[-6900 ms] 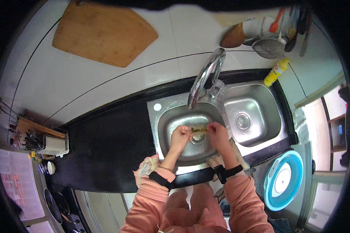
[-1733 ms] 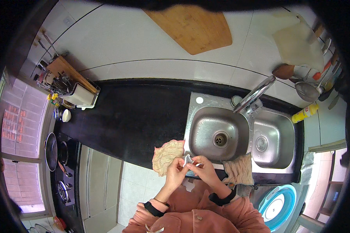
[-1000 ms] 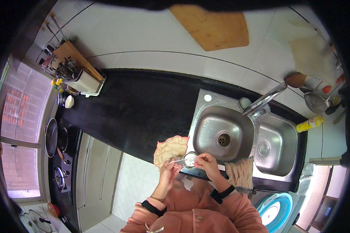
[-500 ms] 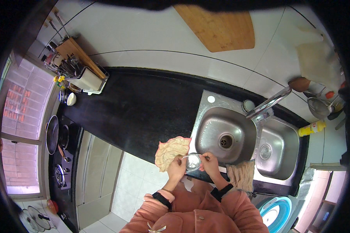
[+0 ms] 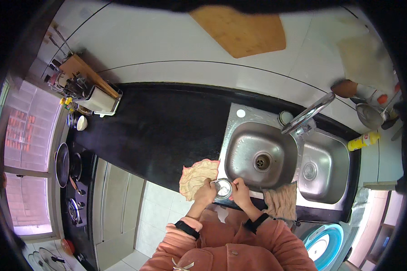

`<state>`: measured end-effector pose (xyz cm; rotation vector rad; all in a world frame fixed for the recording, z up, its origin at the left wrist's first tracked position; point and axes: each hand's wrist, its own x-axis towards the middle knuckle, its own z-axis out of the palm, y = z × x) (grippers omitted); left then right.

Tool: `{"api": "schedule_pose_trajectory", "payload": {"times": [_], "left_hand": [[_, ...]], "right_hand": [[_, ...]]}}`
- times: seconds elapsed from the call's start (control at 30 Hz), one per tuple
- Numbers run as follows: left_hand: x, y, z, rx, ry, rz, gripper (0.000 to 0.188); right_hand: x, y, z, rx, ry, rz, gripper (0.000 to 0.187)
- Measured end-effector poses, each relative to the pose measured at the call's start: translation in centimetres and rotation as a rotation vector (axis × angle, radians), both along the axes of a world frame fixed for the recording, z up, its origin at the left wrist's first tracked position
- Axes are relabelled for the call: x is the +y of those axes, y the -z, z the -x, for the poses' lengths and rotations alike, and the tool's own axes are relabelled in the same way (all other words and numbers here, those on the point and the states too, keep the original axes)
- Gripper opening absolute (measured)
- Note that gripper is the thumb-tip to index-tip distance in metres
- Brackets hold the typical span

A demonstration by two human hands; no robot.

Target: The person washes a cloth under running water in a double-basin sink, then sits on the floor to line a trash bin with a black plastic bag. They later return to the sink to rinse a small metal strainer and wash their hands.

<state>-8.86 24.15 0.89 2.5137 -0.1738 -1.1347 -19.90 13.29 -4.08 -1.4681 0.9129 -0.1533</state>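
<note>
A small round silvery cup or jar [image 5: 223,189] is held in front of my body, at the sink's near left corner. Its shiny inside faces up; I cannot tell whether it is glass or metal. On its left rim, the fingers of my left hand [image 5: 205,194] are closed. My right hand [image 5: 242,194] grips the opposite side, with a small reddish patch showing by its fingertips. Just beyond my left hand, a yellowish cloth with a pink edge [image 5: 199,177] lies over the counter edge. To the right of my right hand, a brown cloth [image 5: 281,201] drapes over the sink's front.
A steel double sink [image 5: 262,144] with a faucet [image 5: 309,114] lies ahead and right. A black counter [image 5: 153,131] runs left toward a knife holder [image 5: 99,100] and a stove with a pan [image 5: 62,165]. A yellow bottle [image 5: 363,141] stands at the right; a blue basin [image 5: 332,246] sits below.
The whole view has shifted slightly. My right fingers sit closer together on the silvery container's side, and the pale loop seen at its left rim no longer shows clearly. Both hands stay on it.
</note>
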Motion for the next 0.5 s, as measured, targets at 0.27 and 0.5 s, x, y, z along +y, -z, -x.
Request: {"api": "schedule_pose_trajectory", "payload": {"times": [0.27,0.5], "left_hand": [[1.2,2.5,0.8,0.245,-0.239,0.349,0.044],[-0.7,-0.7,0.4,0.548,-0.455,0.688,0.034]], "right_hand": [[-1.2,-0.8,1.2,-0.073,-0.201,0.443,0.015],[-4.0,-1.4,1.8,-0.043,-0.092,-0.175,0.021]]}}
